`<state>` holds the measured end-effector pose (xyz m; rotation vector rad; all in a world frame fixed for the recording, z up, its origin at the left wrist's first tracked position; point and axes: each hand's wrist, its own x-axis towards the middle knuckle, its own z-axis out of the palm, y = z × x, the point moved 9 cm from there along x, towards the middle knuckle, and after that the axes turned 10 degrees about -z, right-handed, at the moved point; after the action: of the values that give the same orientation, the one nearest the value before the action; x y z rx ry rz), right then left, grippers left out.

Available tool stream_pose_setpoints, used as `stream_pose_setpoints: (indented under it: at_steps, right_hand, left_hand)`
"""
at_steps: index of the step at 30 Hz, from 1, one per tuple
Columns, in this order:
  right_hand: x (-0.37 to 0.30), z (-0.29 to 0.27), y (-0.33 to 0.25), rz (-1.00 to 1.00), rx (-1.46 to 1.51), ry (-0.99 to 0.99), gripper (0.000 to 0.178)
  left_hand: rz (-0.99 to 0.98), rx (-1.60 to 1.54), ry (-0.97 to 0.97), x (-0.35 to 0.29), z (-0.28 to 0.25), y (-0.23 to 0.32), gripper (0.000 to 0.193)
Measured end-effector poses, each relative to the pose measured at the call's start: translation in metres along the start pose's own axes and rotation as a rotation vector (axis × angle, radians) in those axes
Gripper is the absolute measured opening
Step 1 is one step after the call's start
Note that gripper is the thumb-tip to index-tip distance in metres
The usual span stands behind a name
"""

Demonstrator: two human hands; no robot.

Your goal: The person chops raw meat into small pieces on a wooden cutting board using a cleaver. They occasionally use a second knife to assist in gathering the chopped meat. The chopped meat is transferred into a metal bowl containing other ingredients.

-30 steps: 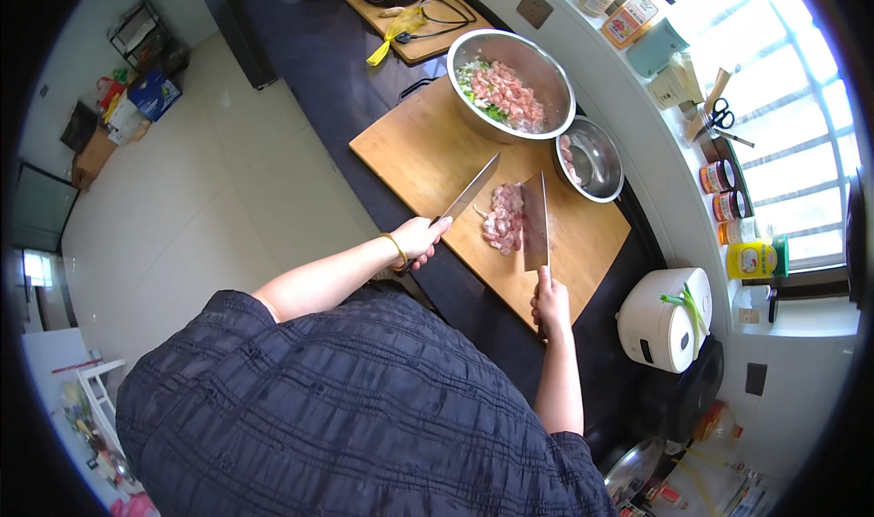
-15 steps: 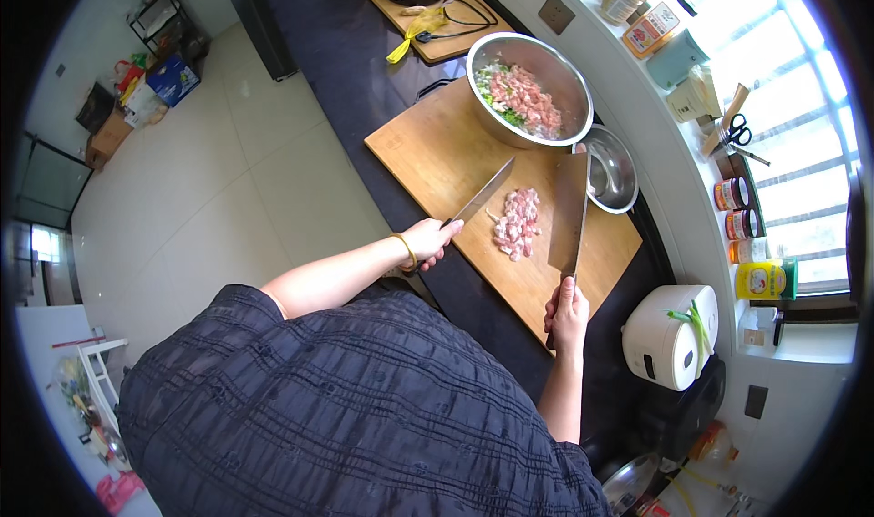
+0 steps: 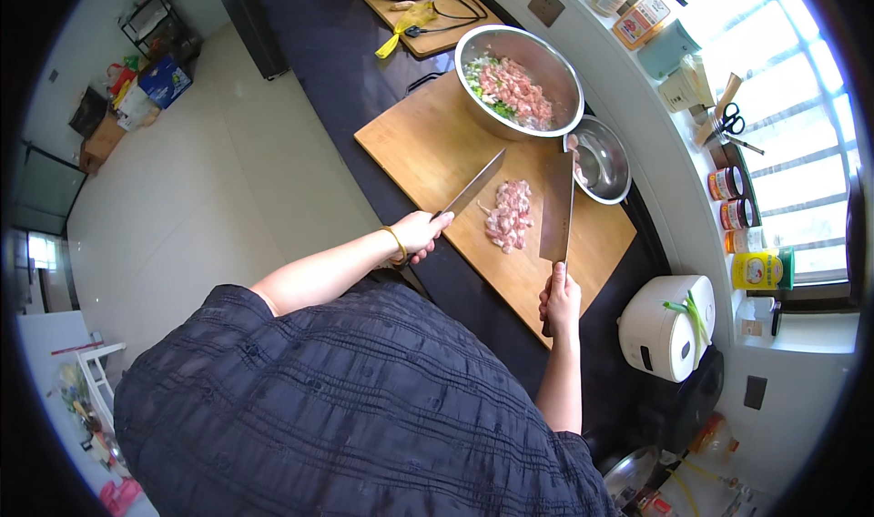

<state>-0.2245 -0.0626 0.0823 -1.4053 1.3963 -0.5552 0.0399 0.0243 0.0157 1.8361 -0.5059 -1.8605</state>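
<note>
My left hand is closed round the handle of a kitchen knife, whose blade slants over the wooden cutting board to the left of a pile of chopped raw meat. A cleaver is gripped in my right hand, its broad blade just right of the pile and pointing away from me. At the board's far end stands a big steel bowl holding chopped meat and green onion. Some meat shows at the near rim of a smaller steel bowl beside it.
A white rice cooker with green onion on its lid stands right of the board. Farther back, a second board carries a black appliance, a cord and a yellow bag. Jars and scissors line the windowsill.
The cleaver's blade has turned to show its broad face and sits closer to the meat pile. My left hand and its knife hold nearly the same place; the view has shifted slightly.
</note>
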Motion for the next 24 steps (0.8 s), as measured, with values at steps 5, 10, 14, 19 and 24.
stream_pose_setpoints:
  at_steps: [5,10,14,19,24]
  right_hand:
    - [0.004,-0.007,0.015,0.063,-0.098,-0.036,0.048]
    - [0.0,-0.013,0.032,0.137,0.036,0.004,0.048]
    - [-0.018,-0.011,0.041,0.156,0.175,0.053,0.049]
    - [-0.041,0.002,0.04,-0.009,-0.067,0.032,0.045]
    - [-0.069,0.024,0.002,-0.423,-0.839,-0.002,0.041]
  left_hand:
    - [0.0,-0.002,-0.007,0.002,0.0,-0.002,0.046]
    - [-0.012,-0.001,-0.009,-0.001,0.0,0.0,0.046]
    - [-0.02,-0.033,-0.033,0.0,0.002,-0.001,0.046]
    - [-0.009,-0.137,-0.06,0.0,0.001,0.005,0.044]
    - [0.01,-0.189,-0.07,-0.006,-0.017,0.012,0.042]
